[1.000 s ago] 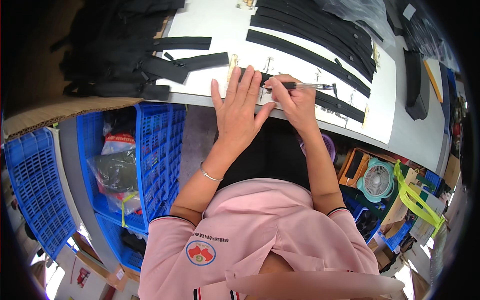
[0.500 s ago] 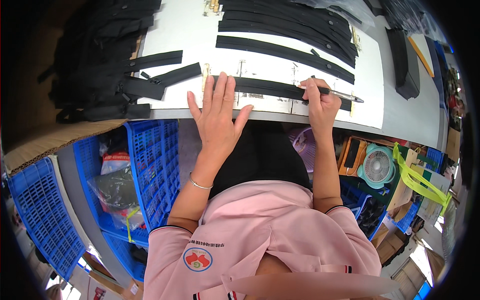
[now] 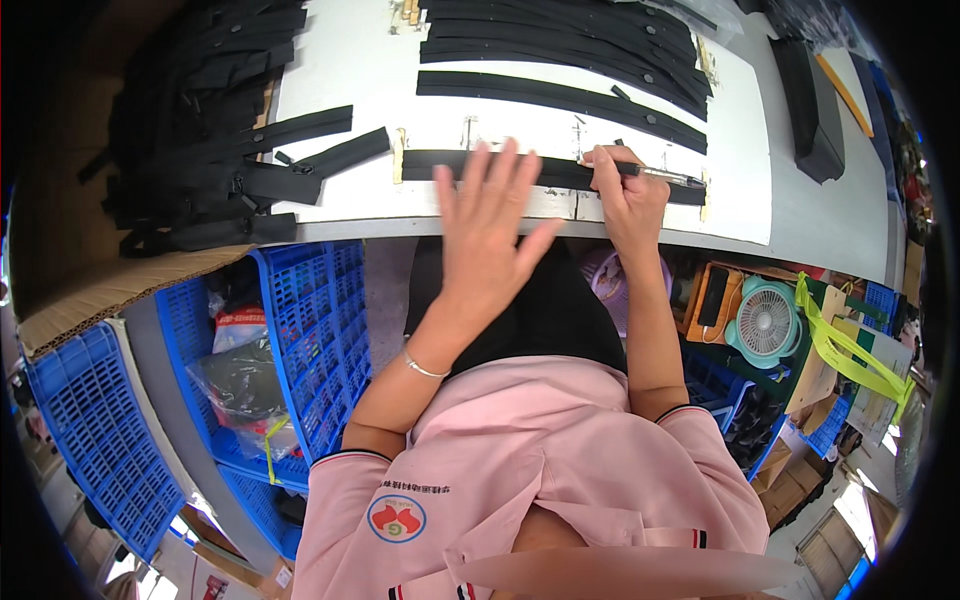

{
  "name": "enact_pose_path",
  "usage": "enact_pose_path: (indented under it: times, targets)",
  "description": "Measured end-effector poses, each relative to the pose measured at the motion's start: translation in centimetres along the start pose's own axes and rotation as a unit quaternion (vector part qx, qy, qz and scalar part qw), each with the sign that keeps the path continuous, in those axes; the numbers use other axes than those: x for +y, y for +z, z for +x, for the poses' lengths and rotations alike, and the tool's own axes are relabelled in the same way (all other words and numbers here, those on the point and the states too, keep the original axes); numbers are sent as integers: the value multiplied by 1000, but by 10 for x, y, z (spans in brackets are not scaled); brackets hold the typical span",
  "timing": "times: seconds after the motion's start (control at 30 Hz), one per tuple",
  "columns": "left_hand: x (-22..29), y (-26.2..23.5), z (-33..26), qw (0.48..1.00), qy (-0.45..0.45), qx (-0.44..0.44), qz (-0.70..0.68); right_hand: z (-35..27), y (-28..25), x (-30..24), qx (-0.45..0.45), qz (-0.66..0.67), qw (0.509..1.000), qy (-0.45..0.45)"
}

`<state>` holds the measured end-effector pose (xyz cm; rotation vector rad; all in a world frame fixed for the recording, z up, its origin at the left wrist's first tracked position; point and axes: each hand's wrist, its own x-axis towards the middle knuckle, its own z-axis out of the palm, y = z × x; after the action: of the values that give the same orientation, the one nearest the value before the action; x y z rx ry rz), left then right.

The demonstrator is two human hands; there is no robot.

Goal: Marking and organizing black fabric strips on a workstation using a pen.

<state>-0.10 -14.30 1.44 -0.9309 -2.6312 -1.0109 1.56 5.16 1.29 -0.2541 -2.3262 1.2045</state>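
Note:
A black zipper (image 3: 422, 166) lies straight across the white marked board (image 3: 740, 190) near the front edge of the table. Over its left-middle part is my left hand (image 3: 488, 235), slightly blurred, fingers spread and holding nothing; whether it touches the zipper I cannot tell. My right hand (image 3: 630, 205) grips a clear-barrelled pen (image 3: 672, 178), its tip end at the zipper right of the middle. Farther back, another black zipper (image 3: 520, 95) lies alone, its small puller sticking up. Behind that, several more zippers (image 3: 560, 45) lie side by side.
A tangled heap of black zippers (image 3: 210, 150) covers the left side, beside a cardboard box (image 3: 130, 285). A long black block (image 3: 805, 110) stands at the right. Below the table are blue crates (image 3: 315, 330), a purple basket (image 3: 610, 285) and a small fan (image 3: 765, 322).
My left hand has shifted right along the zipper, uncovering its left end. The right hand, still with the pen, has moved slightly left, and the pen lies at a changed angle.

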Motion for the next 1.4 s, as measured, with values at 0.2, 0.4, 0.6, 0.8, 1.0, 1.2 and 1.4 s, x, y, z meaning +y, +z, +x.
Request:
enact_pose_path:
  times: [0.2,0.4,0.6,0.8,1.0,1.2,1.4]
  targets:
    - [14,20,5,1000,7,-6,-14,-1,1,-3,10,18,999,27]
    - [16,21,6,1000,16,0,-6,-4,-7,4,-14,87,996,10]
    - [15,22,5,1000,15,-2,9,-2,-5,3,-26,83,996,-26]
    - [16,23,6,1000,15,-2,15,-3,-10,6,-44,82,995,-31]
    - [16,24,5,999,13,-23,25,-7,-51,6,32,210,975,72]
    - [15,25,4,999,25,-27,36,3,-97,44,52,103,985,131]
    - [41,39,22,998,45,17,-28,2,-93,54,44,99,989,104]
